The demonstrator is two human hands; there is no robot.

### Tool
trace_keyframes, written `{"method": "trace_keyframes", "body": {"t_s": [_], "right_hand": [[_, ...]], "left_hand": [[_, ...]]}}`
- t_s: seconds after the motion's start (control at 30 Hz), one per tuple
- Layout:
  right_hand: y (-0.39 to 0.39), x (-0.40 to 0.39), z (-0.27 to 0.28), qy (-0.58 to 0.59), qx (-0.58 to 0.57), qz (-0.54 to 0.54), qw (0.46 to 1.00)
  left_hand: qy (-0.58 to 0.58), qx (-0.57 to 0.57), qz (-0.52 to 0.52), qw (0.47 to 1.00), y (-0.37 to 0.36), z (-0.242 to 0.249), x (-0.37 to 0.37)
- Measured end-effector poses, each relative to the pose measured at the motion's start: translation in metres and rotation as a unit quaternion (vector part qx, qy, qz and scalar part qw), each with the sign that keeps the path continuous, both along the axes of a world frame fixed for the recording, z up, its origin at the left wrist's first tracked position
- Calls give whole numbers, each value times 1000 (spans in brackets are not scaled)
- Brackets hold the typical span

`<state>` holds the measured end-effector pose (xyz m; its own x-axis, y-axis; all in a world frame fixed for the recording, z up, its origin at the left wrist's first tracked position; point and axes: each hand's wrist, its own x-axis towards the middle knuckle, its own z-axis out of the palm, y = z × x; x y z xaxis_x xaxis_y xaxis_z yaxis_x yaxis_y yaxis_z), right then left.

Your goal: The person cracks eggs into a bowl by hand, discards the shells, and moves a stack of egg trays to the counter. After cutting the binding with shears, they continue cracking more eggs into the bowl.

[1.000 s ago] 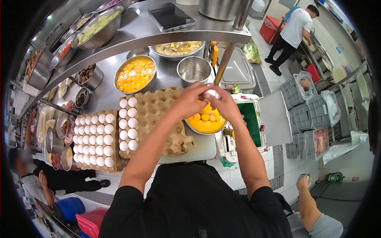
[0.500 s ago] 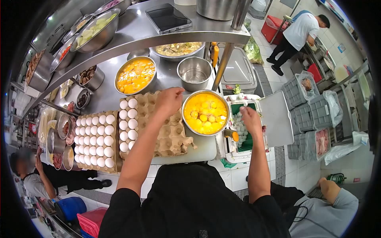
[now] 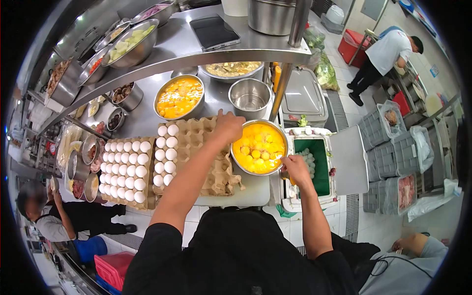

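Note:
A round steel bowl (image 3: 260,171) of cracked eggs, with many whole yolks (image 3: 265,147), stands at the counter's right edge. My right hand (image 3: 296,169) has its fingers closed at the bowl's right rim. Beside the bowl's upper left, my left hand (image 3: 229,128) is closed over the right side of a mostly emptied egg tray (image 3: 201,167); whatever it may hold is hidden. Two columns of white eggs (image 3: 171,154) remain along that tray's left side. Farther left lies another tray filled with white eggs (image 3: 129,169).
Right of the bowl, a lined bin (image 3: 322,172) contains eggshells (image 3: 308,160). A second bowl of cracked eggs (image 3: 179,97) and an empty steel pot (image 3: 250,97) stand behind. A metal shelf (image 3: 172,61) crosses above. Co-workers stand left, far right and lower right.
My right hand has moved from above the shell bin leftward to the bowl's rim. My left hand has shifted slightly right over the tray. The whole view has shifted a little.

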<state>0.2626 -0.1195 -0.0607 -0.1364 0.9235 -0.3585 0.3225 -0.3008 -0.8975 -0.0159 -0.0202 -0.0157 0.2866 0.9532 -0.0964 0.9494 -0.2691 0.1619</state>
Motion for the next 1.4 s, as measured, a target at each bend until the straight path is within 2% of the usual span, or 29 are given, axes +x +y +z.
{"method": "trace_keyframes", "body": {"t_s": [0.1,0.13,0.2,0.3,0.4,0.47,0.57,0.7,0.93,1.07,1.2,1.33,1.4], "right_hand": [[0,-4,-29,20,35,-98,994],[0,-4,-20,25,43,-88,995],[-2,-1,1,25,52,-86,995],[4,11,3,13,81,-97,992],[8,18,46,29,60,-88,994],[15,23,59,30,97,-73,992],[17,14,106,72,122,-39,989],[30,-14,142,102,109,-17,989],[53,-122,174,143,128,34,981],[74,-209,169,186,124,68,972],[87,-302,167,198,111,75,971],[108,-389,143,174,118,98,973],[118,-429,133,189,106,104,971]], "left_hand": [[-33,60,4,998,-2,-17,-3],[-28,63,14,998,-5,-16,-3],[-92,101,3,991,-10,-11,2],[-123,102,15,987,-12,5,7],[-167,96,48,980,-19,31,10],[-189,97,77,974,-23,50,9],[-301,85,96,945,-34,80,-3],[-320,98,153,930,-52,120,-32],[-401,113,187,890,-51,142,-147],[-417,146,213,871,-43,143,-232],[-360,161,234,889,-39,152,-320],[-337,167,236,896,-10,127,-414],[-359,219,241,874,9,108,-458]]}}
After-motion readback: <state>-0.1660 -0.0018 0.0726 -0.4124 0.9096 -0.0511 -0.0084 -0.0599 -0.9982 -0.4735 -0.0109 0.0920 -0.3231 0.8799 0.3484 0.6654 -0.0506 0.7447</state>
